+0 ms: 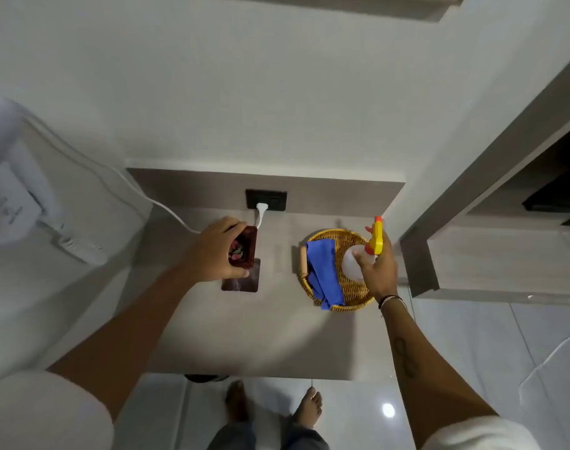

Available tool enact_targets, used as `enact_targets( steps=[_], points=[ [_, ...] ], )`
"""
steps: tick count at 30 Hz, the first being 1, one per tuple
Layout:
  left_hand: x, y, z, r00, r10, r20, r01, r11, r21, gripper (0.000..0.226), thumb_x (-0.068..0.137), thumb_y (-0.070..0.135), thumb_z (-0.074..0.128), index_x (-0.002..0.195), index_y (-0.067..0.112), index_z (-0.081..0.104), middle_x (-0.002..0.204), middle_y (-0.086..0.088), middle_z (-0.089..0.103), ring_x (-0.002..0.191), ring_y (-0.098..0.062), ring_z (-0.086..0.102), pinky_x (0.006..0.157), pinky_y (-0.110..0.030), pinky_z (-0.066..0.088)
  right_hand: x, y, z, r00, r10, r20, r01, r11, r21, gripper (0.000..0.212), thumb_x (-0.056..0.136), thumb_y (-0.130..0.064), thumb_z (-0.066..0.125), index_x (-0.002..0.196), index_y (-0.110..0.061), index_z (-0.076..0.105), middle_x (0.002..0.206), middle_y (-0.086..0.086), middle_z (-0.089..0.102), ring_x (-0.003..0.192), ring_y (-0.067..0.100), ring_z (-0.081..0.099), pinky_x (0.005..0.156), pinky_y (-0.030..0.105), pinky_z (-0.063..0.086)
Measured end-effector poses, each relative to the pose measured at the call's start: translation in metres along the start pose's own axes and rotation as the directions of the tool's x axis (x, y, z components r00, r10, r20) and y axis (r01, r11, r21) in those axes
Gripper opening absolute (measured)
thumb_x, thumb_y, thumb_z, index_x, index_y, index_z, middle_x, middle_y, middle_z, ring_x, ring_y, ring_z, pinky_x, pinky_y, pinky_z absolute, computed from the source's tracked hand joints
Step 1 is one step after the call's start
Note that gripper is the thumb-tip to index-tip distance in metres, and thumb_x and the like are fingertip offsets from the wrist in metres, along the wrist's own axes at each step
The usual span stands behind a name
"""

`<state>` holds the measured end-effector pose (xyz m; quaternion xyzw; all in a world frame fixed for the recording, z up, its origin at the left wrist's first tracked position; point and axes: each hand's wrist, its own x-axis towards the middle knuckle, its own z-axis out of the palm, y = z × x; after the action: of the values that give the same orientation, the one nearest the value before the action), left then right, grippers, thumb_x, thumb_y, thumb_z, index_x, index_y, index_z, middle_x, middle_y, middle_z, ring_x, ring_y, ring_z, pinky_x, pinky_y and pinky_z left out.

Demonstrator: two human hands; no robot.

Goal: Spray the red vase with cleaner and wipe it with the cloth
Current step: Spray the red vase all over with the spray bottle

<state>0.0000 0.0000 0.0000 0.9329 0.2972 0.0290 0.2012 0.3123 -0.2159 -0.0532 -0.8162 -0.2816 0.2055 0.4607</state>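
Observation:
The red vase (244,246) is dark red with a rectangular mouth, seen from above, with small coloured pieces inside. My left hand (213,251) grips it from the left, just above a dark red square coaster (241,282) on the counter. My right hand (376,269) holds a white spray bottle (353,263) with a yellow and orange trigger head (376,238), over the wicker basket (355,292). A blue cloth (322,271) lies crumpled in the left half of that basket.
The grey counter (244,336) ends at a front edge near my bare feet (306,407). A black wall socket (266,200) with a white plug and cable sits behind the vase. A white appliance (14,206) stands at left, a shelf unit (504,254) at right.

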Motion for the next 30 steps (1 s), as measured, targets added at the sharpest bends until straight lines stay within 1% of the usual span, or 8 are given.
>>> enact_targets(
  steps=[8,13,17,20,22,24,28,30],
  points=[
    [-0.008,-0.012,0.001,0.994,-0.023,-0.104,0.005,0.986,-0.169,0.094,0.056,0.048,0.092,0.136,0.016,0.057,0.128,-0.004,0.060,0.116,-0.024,0.057,0.100,-0.047,0.052,0.015,0.021,0.007,0.982,-0.030,-0.188,0.025,0.999,-0.027,0.049,0.104,-0.029,0.068,0.150,-0.020,0.055,0.118,-0.005,0.069,0.111,0.022,0.068,0.107,0.056,0.059],
    [-0.023,-0.047,0.007,0.987,-0.035,-0.155,-0.022,0.936,-0.353,0.095,0.058,0.036,0.096,0.141,0.014,0.054,0.134,-0.004,0.057,0.124,-0.026,0.057,0.102,-0.049,0.056,-0.007,-0.009,-0.014,0.911,-0.205,-0.357,0.173,0.978,-0.120,0.057,0.098,-0.036,0.077,0.148,-0.018,0.057,0.111,-0.018,0.067,0.092,0.000,0.066,0.090,0.022,0.060],
    [-0.035,-0.075,0.016,0.980,-0.023,-0.199,-0.071,0.890,-0.451,0.097,0.061,0.038,0.090,0.145,0.015,0.048,0.141,-0.003,0.050,0.132,-0.027,0.055,0.109,-0.041,0.053,-0.064,-0.043,-0.006,0.867,-0.277,-0.414,0.309,0.951,0.011,0.048,0.101,-0.019,0.075,0.143,-0.035,0.061,0.121,-0.039,0.065,0.109,-0.016,0.063,0.096,0.012,0.056],
    [-0.042,-0.085,0.023,0.979,-0.021,-0.203,-0.093,0.840,-0.535,0.097,0.062,0.032,0.089,0.148,0.018,0.046,0.143,0.004,0.048,0.135,-0.022,0.055,0.111,-0.030,0.049,-0.109,-0.058,0.014,0.984,-0.129,-0.124,0.154,0.963,0.220,0.052,0.095,-0.018,0.074,0.146,-0.021,0.063,0.120,0.002,0.077,0.100,0.008,0.071,0.091,0.031,0.064],
    [-0.047,-0.086,0.028,0.977,-0.038,-0.210,-0.094,0.805,-0.586,0.097,0.061,0.026,0.088,0.148,0.017,0.046,0.143,0.008,0.051,0.134,-0.017,0.057,0.108,-0.024,0.049,-0.137,-0.066,0.031,0.984,-0.130,0.124,0.098,0.966,0.240,0.058,0.093,-0.022,0.071,0.148,-0.011,0.061,0.115,-0.002,0.078,0.098,0.007,0.074,0.084,0.025,0.064],
    [-0.053,-0.085,0.037,0.975,-0.041,-0.216,-0.108,0.768,-0.631,0.096,0.062,0.018,0.087,0.148,0.022,0.046,0.142,0.018,0.052,0.132,-0.009,0.058,0.103,-0.017,0.049,-0.156,-0.071,0.053,0.940,-0.184,0.289,0.110,0.961,0.255,0.061,0.094,-0.012,0.068,0.153,-0.024,0.059,0.116,0.000,0.077,0.102,0.012,0.076,0.084,0.019,0.061],
    [-0.066,-0.089,0.052,0.978,-0.084,-0.191,-0.072,0.724,-0.686,0.101,0.059,0.014,0.087,0.150,0.026,0.045,0.142,0.026,0.055,0.132,-0.001,0.058,0.101,-0.011,0.046,-0.172,-0.070,0.091,0.882,-0.163,0.442,0.046,0.964,0.263,0.073,0.095,0.016,0.060,0.153,-0.027,0.059,0.117,0.006,0.073,0.084,0.027,0.075,0.073,0.030,0.066],
    [-0.069,-0.095,0.054,0.981,-0.096,-0.170,-0.048,0.724,-0.688,0.104,0.058,0.017,0.088,0.151,0.025,0.044,0.144,0.023,0.054,0.135,-0.003,0.057,0.104,-0.012,0.044,-0.172,-0.072,0.106,0.873,-0.064,0.483,-0.063,0.968,0.242,0.066,0.099,0.010,0.064,0.144,-0.039,0.066,0.116,0.000,0.077,0.074,0.023,0.076,0.068,0.029,0.064]
  ],
)
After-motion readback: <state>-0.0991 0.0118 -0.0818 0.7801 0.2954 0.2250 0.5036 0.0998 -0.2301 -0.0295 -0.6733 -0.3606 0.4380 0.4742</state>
